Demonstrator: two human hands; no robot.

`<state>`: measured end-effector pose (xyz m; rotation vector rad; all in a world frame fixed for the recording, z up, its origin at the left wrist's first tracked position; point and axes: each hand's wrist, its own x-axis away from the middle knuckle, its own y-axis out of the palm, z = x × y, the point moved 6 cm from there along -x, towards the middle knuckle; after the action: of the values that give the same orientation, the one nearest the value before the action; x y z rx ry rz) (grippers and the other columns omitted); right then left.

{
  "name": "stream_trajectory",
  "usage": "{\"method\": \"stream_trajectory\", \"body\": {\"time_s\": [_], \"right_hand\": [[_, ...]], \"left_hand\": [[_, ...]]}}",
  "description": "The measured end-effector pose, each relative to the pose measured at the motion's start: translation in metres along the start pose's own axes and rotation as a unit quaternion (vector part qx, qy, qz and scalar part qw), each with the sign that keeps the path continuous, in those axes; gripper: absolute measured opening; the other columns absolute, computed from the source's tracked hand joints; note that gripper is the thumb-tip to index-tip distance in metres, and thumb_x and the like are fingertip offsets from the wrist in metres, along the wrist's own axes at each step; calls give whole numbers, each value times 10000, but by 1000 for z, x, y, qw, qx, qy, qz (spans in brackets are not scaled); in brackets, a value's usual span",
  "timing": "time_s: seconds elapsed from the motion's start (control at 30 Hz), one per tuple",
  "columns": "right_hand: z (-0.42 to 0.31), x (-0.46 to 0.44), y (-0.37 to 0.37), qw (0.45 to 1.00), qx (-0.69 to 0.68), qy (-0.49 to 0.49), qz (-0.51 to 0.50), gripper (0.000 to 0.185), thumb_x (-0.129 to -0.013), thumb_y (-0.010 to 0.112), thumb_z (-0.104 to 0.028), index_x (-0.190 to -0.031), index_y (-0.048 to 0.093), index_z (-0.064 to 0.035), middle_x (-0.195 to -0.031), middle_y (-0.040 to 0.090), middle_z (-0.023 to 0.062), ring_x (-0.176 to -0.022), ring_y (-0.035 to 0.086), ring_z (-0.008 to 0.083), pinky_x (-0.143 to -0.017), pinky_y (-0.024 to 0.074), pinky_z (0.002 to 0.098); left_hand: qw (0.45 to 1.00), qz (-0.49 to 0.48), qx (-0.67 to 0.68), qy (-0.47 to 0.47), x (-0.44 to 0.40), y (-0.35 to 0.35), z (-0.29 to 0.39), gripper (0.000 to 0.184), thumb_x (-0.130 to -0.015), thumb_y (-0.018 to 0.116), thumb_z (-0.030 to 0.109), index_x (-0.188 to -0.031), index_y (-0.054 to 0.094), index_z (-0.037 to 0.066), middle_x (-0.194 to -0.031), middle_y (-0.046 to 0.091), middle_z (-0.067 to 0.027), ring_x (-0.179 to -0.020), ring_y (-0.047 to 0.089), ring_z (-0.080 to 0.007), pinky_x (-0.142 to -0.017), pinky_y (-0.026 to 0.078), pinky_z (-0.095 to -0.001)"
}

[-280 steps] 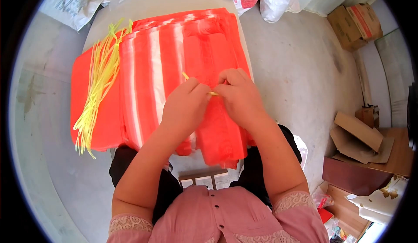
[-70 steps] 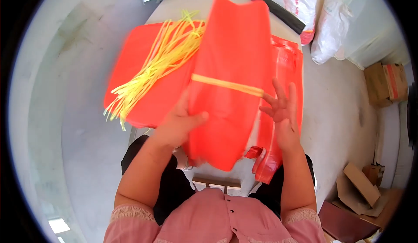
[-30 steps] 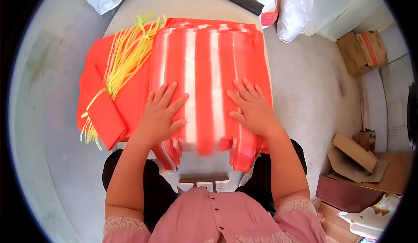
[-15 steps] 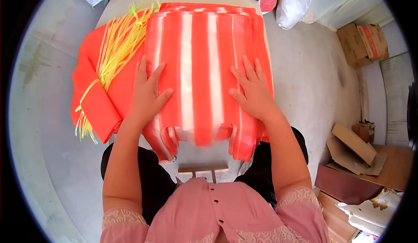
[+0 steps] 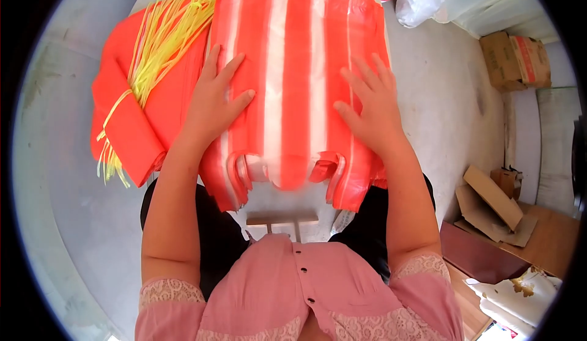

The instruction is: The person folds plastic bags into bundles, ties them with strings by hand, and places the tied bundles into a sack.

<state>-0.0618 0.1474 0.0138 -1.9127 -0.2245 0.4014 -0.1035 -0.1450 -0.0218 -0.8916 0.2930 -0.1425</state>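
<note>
Red and white plastic bags (image 5: 296, 84) lie in a flat pile in front of the person in the head view. The left hand (image 5: 215, 99) and right hand (image 5: 374, 99) rest on its two sides, fingers spread apart, gripping nothing. Left of the pile, a tied red bundle (image 5: 134, 136) lies across yellow strips (image 5: 168, 47).

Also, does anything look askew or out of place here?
Mildly: the tied red bundle lies slantwise over the yellow strips, covering part of them, while the striped stack lies fairly straight. No spill shows.
</note>
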Motion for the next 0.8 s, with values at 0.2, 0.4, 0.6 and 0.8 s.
{"method": "stream_trajectory", "body": {"time_s": [0.2, 0.4, 0.6, 0.8], "right_hand": [[-68, 30, 19, 969, -137, -183, -99, 428, -765, 798, -89, -1173, 671, -116, -1544, 526, 125, -1482, 422, 389, -1197, 383, 566], [-79, 37, 24, 956, -138, -239, -97, 280, -733, 783, -45, -989, 679, -93, -1484, 588, 124, -1440, 464, 401, -1148, 431, 539], [-67, 31, 26, 941, -324, -73, -68, 129, -835, 728, 13, -942, 681, -41, -1327, 694, 103, -1047, 653, 246, -861, 546, 365], [-44, 27, 42, 872, -469, 102, -91, 124, -926, 725, -95, -1013, 690, -14, -1255, 707, 87, -871, 659, 173, -724, 545, 327]], "left_hand": [[1000, 3, -17, -24, 6, -1, -6, 692, -925, 764, 336, -1554, 529, 170, -1716, 258, -245, -1543, 359, -428, -1182, 436, -477], [998, -5, -66, -19, 6, -5, 3, 708, -939, 748, 360, -1574, 501, 165, -1714, 256, -253, -1526, 385, -434, -1164, 456, -468], [998, -12, 47, 42, 8, -21, 27, 515, -882, 804, 278, -1323, 686, 40, -1547, 541, -212, -1409, 547, -387, -1135, 484, -440], [961, -208, 150, 100, 38, -13, 91, 426, -781, 857, 173, -1132, 712, -20, -1214, 713, -126, -1374, 592, -343, -1049, 516, -429]]}}
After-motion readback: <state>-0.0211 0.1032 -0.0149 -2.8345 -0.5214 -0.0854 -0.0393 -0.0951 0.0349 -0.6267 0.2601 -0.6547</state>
